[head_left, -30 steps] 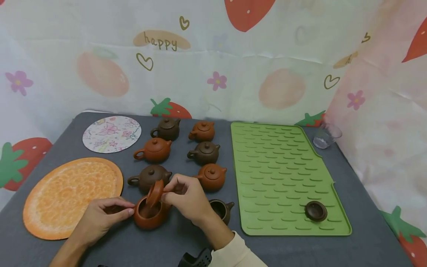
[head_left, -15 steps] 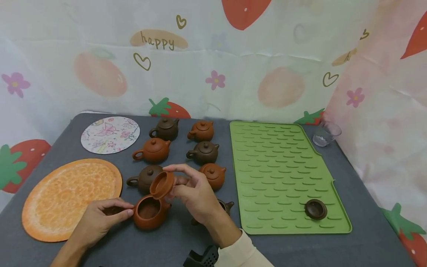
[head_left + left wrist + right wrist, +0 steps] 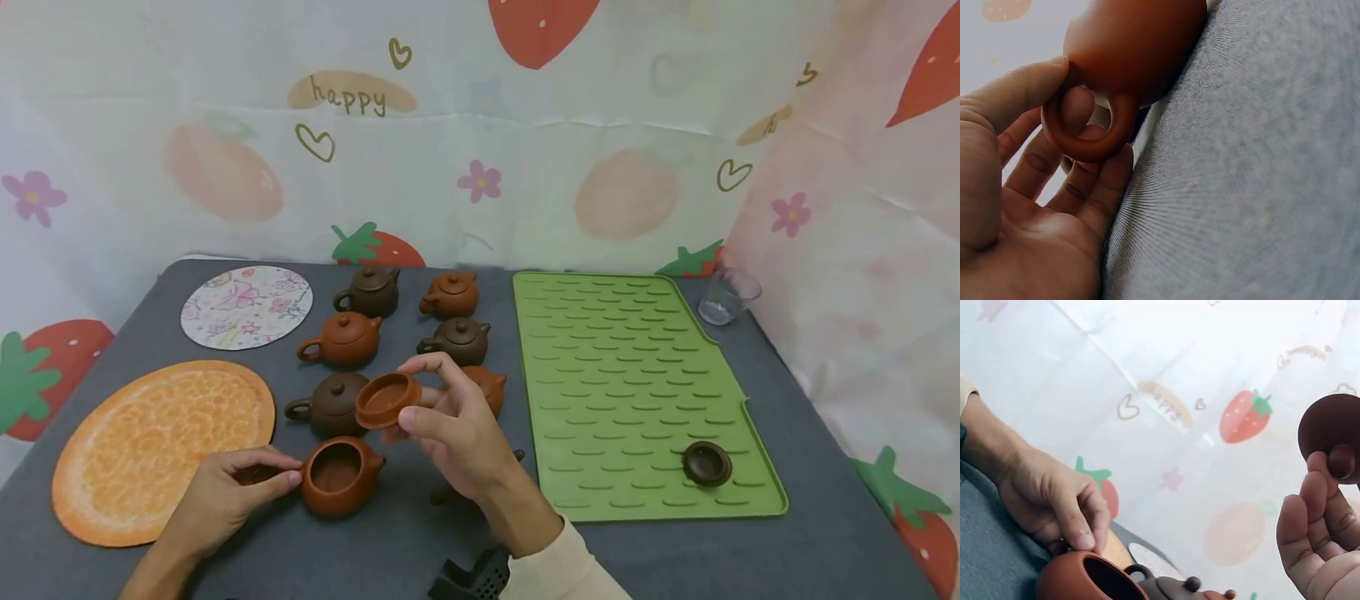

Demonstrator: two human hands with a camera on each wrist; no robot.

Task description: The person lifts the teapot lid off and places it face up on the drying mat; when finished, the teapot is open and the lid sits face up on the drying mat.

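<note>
Reddish-orange clay forms the round, open-topped teapot [image 3: 337,502] that is seen upright on the grey cloth-covered bench [image 3: 675,558], at the near left. Its loop handle [image 3: 1088,149] is pinched between the thumb and fingers of the left hand [image 3: 228,493]. A matching reddish-orange round clay lid [image 3: 385,402] is grasped by the fingers of the right hand [image 3: 467,437]; it is held in the air, well clear of the opening, a little farther and to the right, with its hollow underside turned upward and its knob [image 3: 1341,462] pointed downward.

Just beyond the open teapot, a dark brown lidded clay teapot [image 3: 324,407] is partly covered by the raised lid. Farther back, more lidded clay teapots in reddish-orange and dark brown are arranged in two columns. Part of another dark pot [image 3: 444,493] is hidden behind the right wrist.

At the right, a dark brown clay lid [image 3: 707,463] is laid, hollow side up, on a green ridged mat [image 3: 630,392], with a clear drinking glass [image 3: 727,297] placed near its far right corner. At the left, a round orange bread-patterned mat [image 3: 165,450] and a white floral round mat [image 3: 247,308] are laid out.
</note>
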